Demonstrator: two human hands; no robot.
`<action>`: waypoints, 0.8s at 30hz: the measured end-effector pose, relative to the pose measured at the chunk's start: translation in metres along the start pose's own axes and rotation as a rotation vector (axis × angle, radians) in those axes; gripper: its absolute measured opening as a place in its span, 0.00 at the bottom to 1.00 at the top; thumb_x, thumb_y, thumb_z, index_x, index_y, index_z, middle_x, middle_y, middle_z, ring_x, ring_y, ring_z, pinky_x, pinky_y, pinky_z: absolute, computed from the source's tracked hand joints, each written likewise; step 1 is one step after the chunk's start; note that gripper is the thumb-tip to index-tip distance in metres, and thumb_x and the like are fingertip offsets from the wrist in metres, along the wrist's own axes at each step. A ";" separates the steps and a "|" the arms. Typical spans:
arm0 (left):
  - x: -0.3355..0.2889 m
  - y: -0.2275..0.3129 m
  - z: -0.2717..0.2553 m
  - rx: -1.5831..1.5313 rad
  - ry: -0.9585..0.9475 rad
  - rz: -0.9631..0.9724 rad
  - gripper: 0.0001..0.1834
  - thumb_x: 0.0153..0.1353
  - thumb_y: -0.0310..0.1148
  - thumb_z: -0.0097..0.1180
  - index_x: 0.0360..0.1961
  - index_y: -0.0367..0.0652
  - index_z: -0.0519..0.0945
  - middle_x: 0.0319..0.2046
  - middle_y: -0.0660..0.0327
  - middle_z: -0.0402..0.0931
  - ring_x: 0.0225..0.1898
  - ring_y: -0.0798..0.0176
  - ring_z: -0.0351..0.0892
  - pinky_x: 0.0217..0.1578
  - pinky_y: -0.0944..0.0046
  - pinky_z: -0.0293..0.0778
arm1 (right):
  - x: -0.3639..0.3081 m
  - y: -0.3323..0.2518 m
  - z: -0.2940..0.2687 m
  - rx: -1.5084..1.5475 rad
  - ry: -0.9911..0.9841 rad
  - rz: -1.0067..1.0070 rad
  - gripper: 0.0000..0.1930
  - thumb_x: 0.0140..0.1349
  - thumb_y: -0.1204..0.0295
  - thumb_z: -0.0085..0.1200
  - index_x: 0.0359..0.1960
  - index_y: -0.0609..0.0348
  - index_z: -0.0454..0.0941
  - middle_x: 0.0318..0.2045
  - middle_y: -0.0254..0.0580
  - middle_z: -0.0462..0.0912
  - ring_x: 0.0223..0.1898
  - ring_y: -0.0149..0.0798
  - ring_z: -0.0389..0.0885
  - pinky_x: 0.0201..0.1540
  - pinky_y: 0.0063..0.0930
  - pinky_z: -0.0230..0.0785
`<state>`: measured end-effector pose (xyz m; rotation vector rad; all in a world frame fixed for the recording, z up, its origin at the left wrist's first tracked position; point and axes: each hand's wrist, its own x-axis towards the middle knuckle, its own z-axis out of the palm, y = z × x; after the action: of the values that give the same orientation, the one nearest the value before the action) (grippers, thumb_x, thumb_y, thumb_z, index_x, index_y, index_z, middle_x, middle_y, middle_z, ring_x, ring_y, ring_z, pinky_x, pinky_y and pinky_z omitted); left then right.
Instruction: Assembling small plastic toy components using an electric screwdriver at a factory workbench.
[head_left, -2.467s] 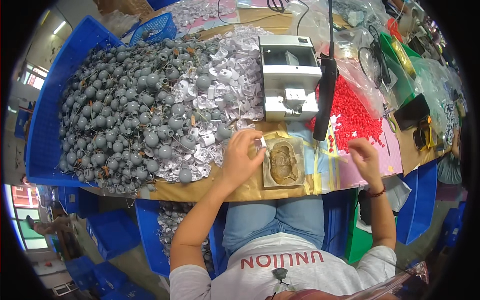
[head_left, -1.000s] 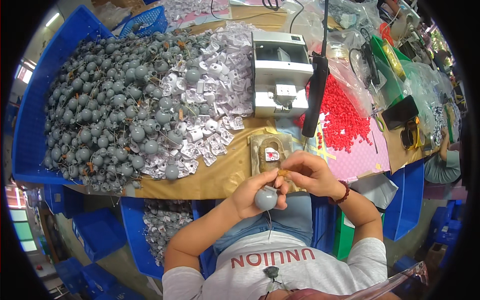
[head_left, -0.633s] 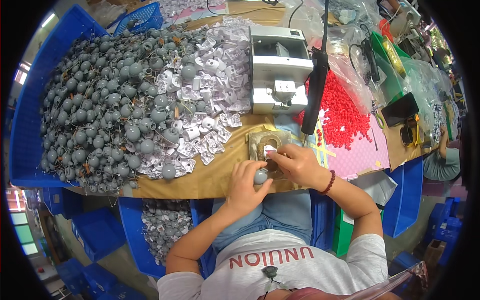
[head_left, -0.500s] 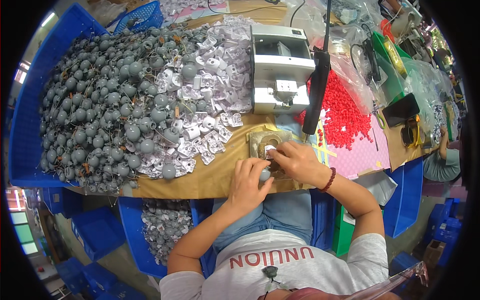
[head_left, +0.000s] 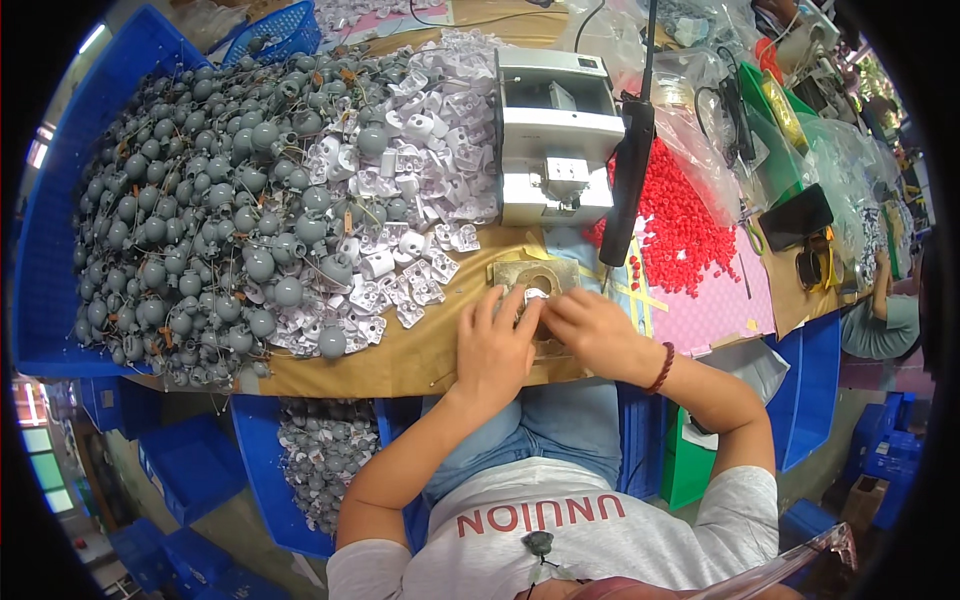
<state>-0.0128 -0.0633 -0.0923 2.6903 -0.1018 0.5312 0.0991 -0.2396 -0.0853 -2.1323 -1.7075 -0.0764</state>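
White piece [head_left: 535,294], left hand [head_left: 494,350] palm-down beside it, right hand [head_left: 600,337] curled

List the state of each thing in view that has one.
Recessed block: lying flat, partly covered
White piece: in the block's recess, partly hidden
Left hand: fingers bent over the block
Right hand: fingers bent, close to the white piece
Power screwdriver: hanging, tip down
Smartphone: lying, screen dark
Grey ball-shaped parts: heaped loose
White plastic parts: heaped loose
Small red parts: heaped loose

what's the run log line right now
left hand: over recessed block | right hand: at white piece | rest: grey balls, red bits
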 end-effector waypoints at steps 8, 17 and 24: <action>-0.001 -0.011 0.014 0.047 -0.027 0.125 0.27 0.50 0.27 0.67 0.54 0.43 0.81 0.55 0.54 0.77 0.60 0.49 0.72 0.56 0.50 0.70 | -0.041 0.021 -0.026 0.309 0.084 0.338 0.19 0.54 0.83 0.62 0.48 0.59 0.76 0.50 0.48 0.80 0.56 0.54 0.77 0.58 0.45 0.70; 0.001 -0.018 0.012 0.014 -0.038 0.170 0.28 0.48 0.28 0.68 0.55 0.42 0.80 0.55 0.54 0.77 0.59 0.51 0.74 0.54 0.52 0.72 | -0.035 0.027 0.024 0.423 0.588 0.499 0.15 0.52 0.87 0.62 0.40 0.59 0.76 0.47 0.47 0.75 0.47 0.42 0.77 0.46 0.34 0.73; 0.002 -0.018 0.008 0.036 -0.053 0.197 0.27 0.46 0.28 0.68 0.52 0.39 0.82 0.53 0.52 0.78 0.59 0.51 0.75 0.53 0.52 0.73 | -0.002 0.031 0.008 1.836 0.410 0.646 0.14 0.62 0.88 0.60 0.47 0.61 0.78 0.51 0.39 0.77 0.52 0.37 0.83 0.54 0.34 0.82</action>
<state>-0.0054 -0.0493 -0.1046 2.7459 -0.3785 0.5246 0.1268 -0.2438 -0.1014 -0.8984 -0.2373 0.8145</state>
